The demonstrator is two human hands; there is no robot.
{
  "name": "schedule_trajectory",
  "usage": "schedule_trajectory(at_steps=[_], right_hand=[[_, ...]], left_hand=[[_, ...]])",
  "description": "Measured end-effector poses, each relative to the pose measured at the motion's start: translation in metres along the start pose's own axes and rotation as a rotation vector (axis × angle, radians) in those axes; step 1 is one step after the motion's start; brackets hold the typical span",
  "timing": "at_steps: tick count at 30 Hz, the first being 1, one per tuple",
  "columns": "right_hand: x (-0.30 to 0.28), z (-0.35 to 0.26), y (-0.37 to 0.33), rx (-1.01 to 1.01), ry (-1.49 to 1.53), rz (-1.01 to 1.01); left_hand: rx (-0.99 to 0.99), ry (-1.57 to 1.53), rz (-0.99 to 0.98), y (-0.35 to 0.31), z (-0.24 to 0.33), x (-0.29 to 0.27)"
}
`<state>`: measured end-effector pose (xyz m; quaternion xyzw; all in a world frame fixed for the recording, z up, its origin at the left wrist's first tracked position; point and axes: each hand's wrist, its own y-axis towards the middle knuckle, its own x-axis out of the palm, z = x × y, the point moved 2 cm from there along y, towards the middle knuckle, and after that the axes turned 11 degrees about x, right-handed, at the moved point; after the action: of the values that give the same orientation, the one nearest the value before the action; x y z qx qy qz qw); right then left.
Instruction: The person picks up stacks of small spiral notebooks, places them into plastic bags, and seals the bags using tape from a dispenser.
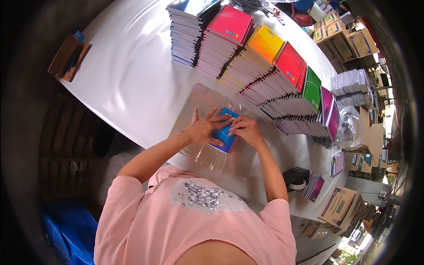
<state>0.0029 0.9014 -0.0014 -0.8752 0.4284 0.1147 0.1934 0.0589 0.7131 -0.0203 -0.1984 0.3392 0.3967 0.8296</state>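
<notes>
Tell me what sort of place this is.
Probably a packing or stationery workshop: stacks of spiral notebooks line a white table, cardboard cartons sit around it, and both hands press a blue notebook in clear plastic wrap.

My hands cover much of the blue notebook, so I cannot see its whole cover. The clear wrap blurs into the bench and its edges are hard to trace. The tape dispenser sits half behind my right forearm. The far boxes are too small to tell apart.
</notes>
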Motion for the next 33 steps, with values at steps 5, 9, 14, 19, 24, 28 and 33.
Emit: schedule_trajectory(at_steps=[5,9,14,19,24,28,33], right_hand=[[0.009,0.008,0.001,0.08,0.179,0.009],[0.025,-0.022,-0.01,-0.073,-0.221,0.179],[0.037,-0.03,-0.011,-0.09,-0.376,0.241],[0.033,-0.047,-0.017,0.124,-0.445,0.19],[0.021,-0.025,-0.124,0.241,-0.186,1.297],[0.0,0.078,-0.28,0.88,-0.423,1.942],[-0.01,0.08,-0.283,0.919,0.969,1.506]], left_hand=[[0.006,0.023,-0.084,0.011,0.012,-0.003],[0.006,-0.093,-0.054,0.008,0.002,0.005],[0.271,-0.881,0.63,0.013,-0.03,0.018],[-0.052,0.125,0.129,0.023,-0.022,-0.003],[-0.06,-0.031,-0.036,0.019,-0.018,-0.024],[0.44,-0.039,0.081,0.026,-0.04,-0.008],[0.32,-0.119,0.087,0.032,-0.039,-0.011]])
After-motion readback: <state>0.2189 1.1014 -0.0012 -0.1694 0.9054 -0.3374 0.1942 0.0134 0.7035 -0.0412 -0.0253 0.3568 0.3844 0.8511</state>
